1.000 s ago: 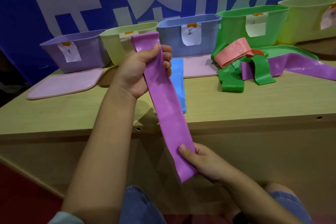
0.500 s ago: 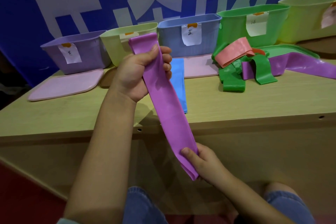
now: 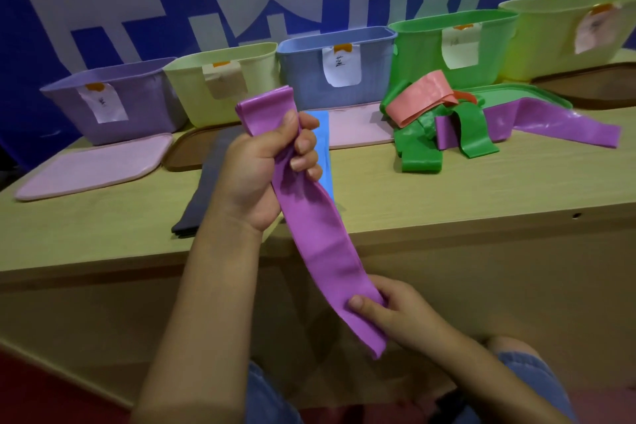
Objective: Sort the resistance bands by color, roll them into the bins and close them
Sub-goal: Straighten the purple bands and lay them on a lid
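A purple resistance band [image 3: 320,237] hangs slanted in front of the table edge. My left hand [image 3: 265,169] grips its upper end, and my right hand [image 3: 389,313] pinches its lower end below the tabletop. On the table lie a blue band [image 3: 325,134], a dark grey band [image 3: 203,189], and a heap at the right with green bands [image 3: 421,155], a salmon band [image 3: 421,96] and another purple band [image 3: 557,124]. Open bins stand along the back: purple [image 3: 137,113], pale yellow-green [image 3: 251,76], blue [image 3: 303,72], green [image 3: 420,55] and a second yellow-green [image 3: 543,41].
Lids lie flat in front of the bins: pink [image 3: 86,172], brown [image 3: 187,153], another pink [image 3: 358,127], green [image 3: 516,93] and a dark brown one [image 3: 592,86]. The wooden table [image 3: 447,196] ends in a front edge just above my right hand. A blue wall stands behind.
My left hand has bunched the band's upper end tighter in its fist and dropped slightly. The dark grey band has come into sight beside my left arm.
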Motion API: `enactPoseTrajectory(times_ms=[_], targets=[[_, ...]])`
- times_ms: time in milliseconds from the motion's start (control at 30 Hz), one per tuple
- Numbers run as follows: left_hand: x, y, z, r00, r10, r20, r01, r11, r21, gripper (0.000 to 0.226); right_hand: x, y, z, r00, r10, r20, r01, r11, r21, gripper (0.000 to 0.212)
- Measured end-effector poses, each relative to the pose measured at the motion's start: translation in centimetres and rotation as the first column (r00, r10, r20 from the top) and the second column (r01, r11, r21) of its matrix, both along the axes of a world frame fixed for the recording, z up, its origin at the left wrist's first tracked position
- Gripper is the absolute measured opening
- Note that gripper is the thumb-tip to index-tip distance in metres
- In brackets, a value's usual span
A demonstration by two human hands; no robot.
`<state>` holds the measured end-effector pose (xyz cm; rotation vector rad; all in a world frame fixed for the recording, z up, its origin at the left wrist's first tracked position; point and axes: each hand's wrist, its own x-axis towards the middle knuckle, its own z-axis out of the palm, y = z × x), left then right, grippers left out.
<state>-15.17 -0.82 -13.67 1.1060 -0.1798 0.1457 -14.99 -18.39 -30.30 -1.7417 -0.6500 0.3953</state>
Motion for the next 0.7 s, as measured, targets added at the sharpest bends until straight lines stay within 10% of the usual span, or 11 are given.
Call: enactPoseTrajectory(times_ms=[367, 500, 700], targets=[[1.0, -3.6, -1.8, 0.999, -0.011, -0.033, 0.011, 1.000, -0.026, 0.022, 2.9, -5.9, 9.8, 0.965, -0.208, 0.160, 0.193, 0.976, 0.103, 0.018], [1.6, -4.2, -1.9, 0.998, -0.019, -0.065, 0.017, 1.000, -0.025, 0.026, 8.1, -8.5, 14.6, 0.799, -0.476, 0.368, 0.459, 0.878, 0.138, 0.004], [2.5, -5.2, -1.4, 0.993, -0.010, -0.117, 0.008, 1.000, -0.015, 0.025, 19.7, -12.0, 16.9, 0.640, -0.393, 0.660, 0.721, 0.605, -0.338, 0.044]])
